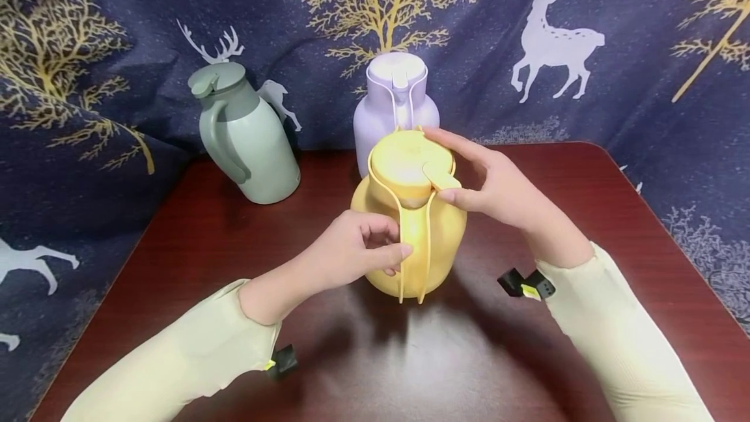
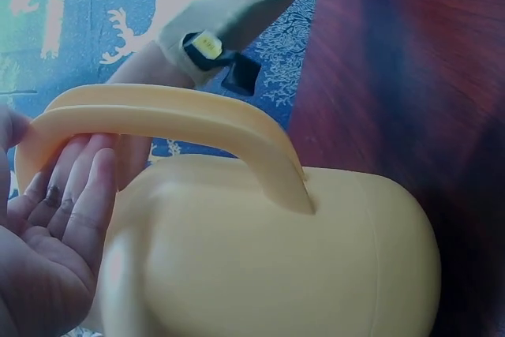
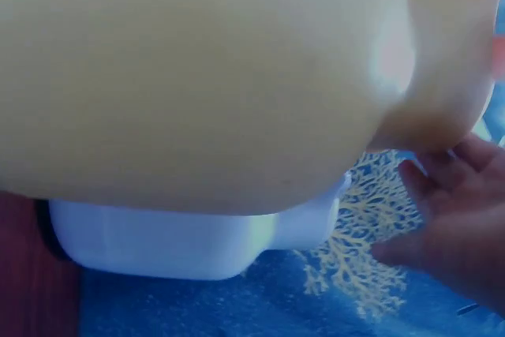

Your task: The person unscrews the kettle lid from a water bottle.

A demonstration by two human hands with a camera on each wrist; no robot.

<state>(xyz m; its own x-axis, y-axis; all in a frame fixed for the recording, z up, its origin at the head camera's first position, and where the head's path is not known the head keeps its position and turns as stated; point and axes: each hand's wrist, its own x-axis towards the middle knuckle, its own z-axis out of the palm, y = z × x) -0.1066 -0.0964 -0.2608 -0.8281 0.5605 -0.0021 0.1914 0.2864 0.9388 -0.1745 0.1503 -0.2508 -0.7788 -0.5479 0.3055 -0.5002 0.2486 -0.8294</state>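
A yellow thermos jug stands upright on the table, handle toward me. My left hand holds its handle from the left; in the left wrist view, that hand's fingers lie under the handle. My right hand grips the top from the right, thumb at the lid's tab and fingers at the far rim. The yellow lid sits in the jug's mouth, its tab pointing right of the handle. In the right wrist view, the jug's body fills the upper part, with the right hand beside the neck.
Right behind the yellow jug stands a purple thermos jug, partly hidden. A green thermos jug is at the table's back left. A dark blue cloth with deer and trees hangs behind the reddish-brown table.
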